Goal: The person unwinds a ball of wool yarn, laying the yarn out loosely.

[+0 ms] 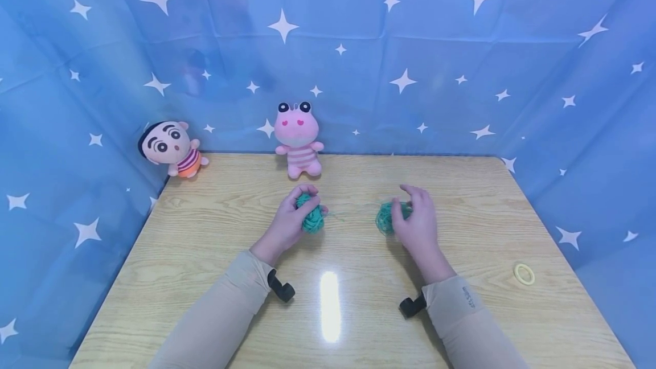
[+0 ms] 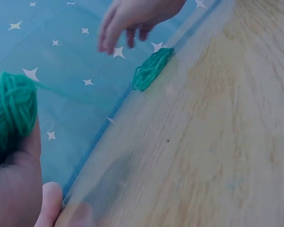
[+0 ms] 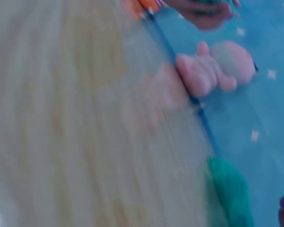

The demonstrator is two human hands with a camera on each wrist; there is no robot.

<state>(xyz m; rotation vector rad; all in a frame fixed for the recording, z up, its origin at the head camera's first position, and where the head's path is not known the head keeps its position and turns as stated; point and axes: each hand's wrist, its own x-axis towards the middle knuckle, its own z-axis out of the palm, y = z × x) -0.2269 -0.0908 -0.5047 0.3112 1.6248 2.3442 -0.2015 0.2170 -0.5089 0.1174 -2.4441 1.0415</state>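
Observation:
My left hand (image 1: 288, 222) grips a small wound ball of green yarn (image 1: 313, 222), with fingers and thumb curled round it above the table. That ball fills the left edge of the left wrist view. A thin strand runs off it to the right. On the table lies a looser bundle of green yarn (image 1: 385, 220), partly hidden behind my right hand (image 1: 421, 222) in the head view. The left wrist view shows the right hand raised above this bundle (image 2: 152, 70), apart from it, its fingers loosely bent with nothing between them. The right wrist view is blurred.
A pink striped plush toy (image 1: 299, 141) sits at the table's back edge. Further left leans a plush doll (image 1: 173, 150) with an orange bottom. A pale yellow ring (image 1: 524, 273) lies on the wooden table (image 1: 205, 283) at right. Blue star-patterned cloth (image 1: 348, 73) hangs behind.

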